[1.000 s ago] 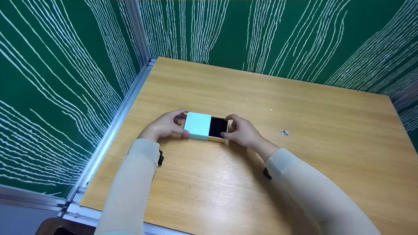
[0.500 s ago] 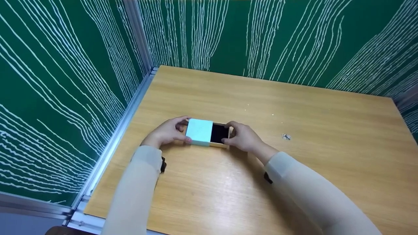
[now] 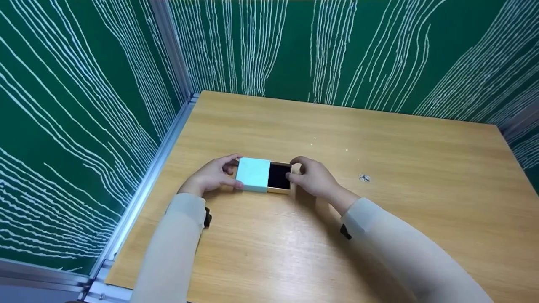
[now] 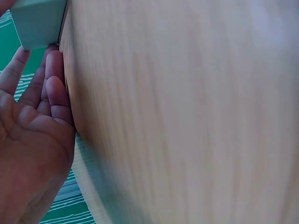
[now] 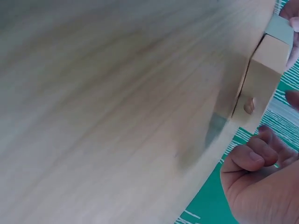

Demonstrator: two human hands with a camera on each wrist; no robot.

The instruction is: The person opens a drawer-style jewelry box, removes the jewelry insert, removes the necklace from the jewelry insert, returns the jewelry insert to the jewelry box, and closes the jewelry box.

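A flat mint-green sliding box (image 3: 253, 174) lies on the wooden table, its tan-sided drawer (image 3: 278, 190) partly out to the right. The drawer's inside is dark. My left hand (image 3: 210, 175) grips the sleeve's left end, thumb at the near corner and a finger at the far one. In the left wrist view its other fingers curl beside the sleeve (image 4: 39, 25). My right hand (image 3: 313, 176) is at the drawer's outer end, index finger by the far corner. The right wrist view shows the thumb (image 5: 292, 99) just above the drawer's rim. A small brown pull tab (image 5: 249, 106) sits on the drawer's end face.
Right of the hands lies a small cluster of shiny silver bits (image 3: 364, 177). A few tiny pale specks (image 3: 311, 144) dot the table (image 3: 269, 244) beyond the box. Green panels (image 3: 290, 50) with white wavy lines stand along the back and left edges, joined by metal framing.
My right thumb has shifted from near the drawer's front corner toward the middle of its end. The drawer stays out about as far. The head view has shifted slightly.
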